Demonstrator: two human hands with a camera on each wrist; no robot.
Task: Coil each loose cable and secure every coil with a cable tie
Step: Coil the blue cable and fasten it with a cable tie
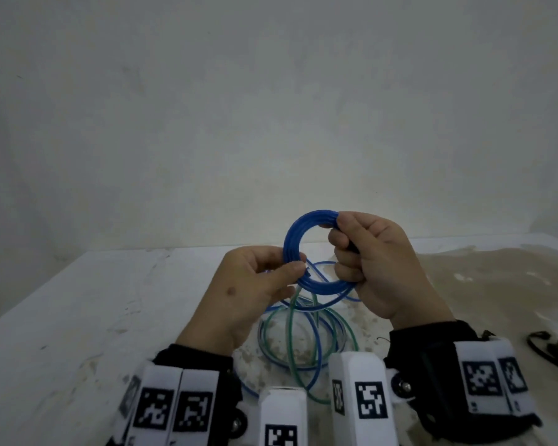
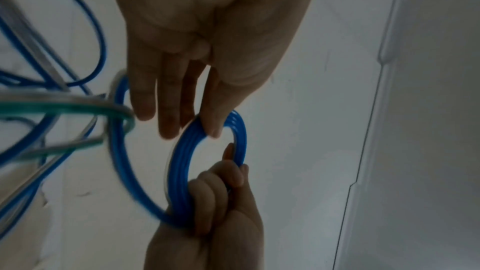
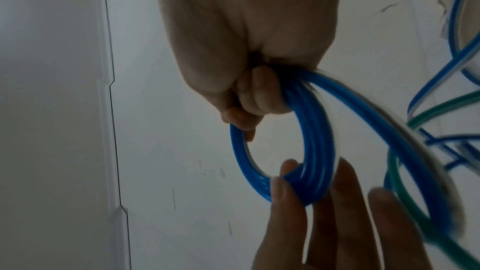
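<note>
White table [image 1: 78, 317] bears loose blue and green cables [image 1: 290, 336]; black ties [image 1: 551, 347] at right

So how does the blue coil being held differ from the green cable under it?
The blue coil is wound into tight stacked turns; the green cable sprawls in wide loose loops. The blue coil is held up by the left hand and right hand; the green cable lies on the table. Neither shows a tie.

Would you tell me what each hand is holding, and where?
Both hold the blue cable coil: the right hand grips its right side, the left hand pinches its lower-left rim.
</note>
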